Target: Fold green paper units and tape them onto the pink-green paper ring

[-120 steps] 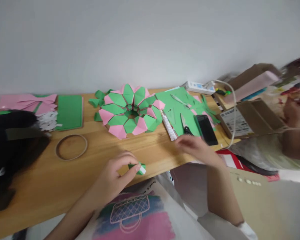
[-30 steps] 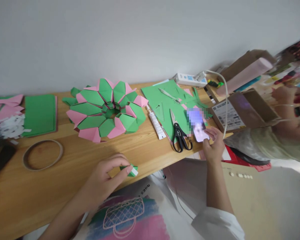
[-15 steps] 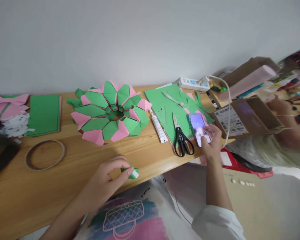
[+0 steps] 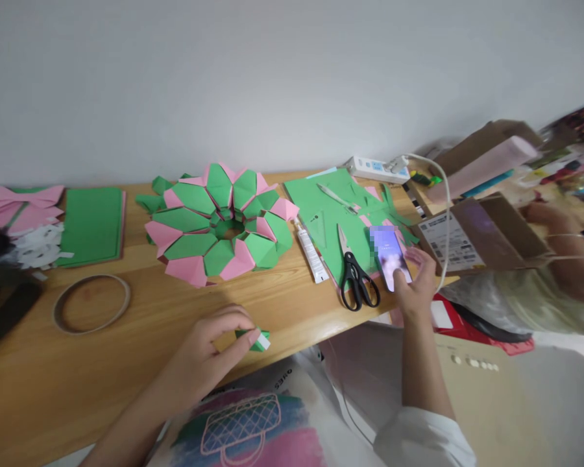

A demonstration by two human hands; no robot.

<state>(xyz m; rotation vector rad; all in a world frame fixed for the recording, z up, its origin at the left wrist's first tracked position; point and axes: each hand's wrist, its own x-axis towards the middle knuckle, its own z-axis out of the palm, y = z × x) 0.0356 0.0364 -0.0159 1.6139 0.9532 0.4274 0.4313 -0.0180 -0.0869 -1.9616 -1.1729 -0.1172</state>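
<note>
My left hand (image 4: 219,344) pinches a small green piece of folded paper (image 4: 259,341) with a white strip on it, just above the front of the wooden table. My right hand (image 4: 415,285) grips the near right side of a phone (image 4: 389,250), its thumb on the lit purple screen. Black-handled scissors (image 4: 354,275) lie to the left of the phone on green paper sheets (image 4: 296,188). A white glue tube (image 4: 312,253) rests beside those sheets. Beyond my left hand stands a ring-shaped green and pink paper flower (image 4: 189,245).
At the left are a tape roll (image 4: 91,303), a stack of green paper (image 4: 92,224) and white paper cutouts (image 4: 36,245). A power strip (image 4: 377,168) sits by the wall. An open cardboard box (image 4: 477,230) stands on the right, with another person's arm (image 4: 564,246) beside it.
The camera view has shifted slightly. Both hands keep their holds on the folded paper and the phone, with no other clear movement.
</note>
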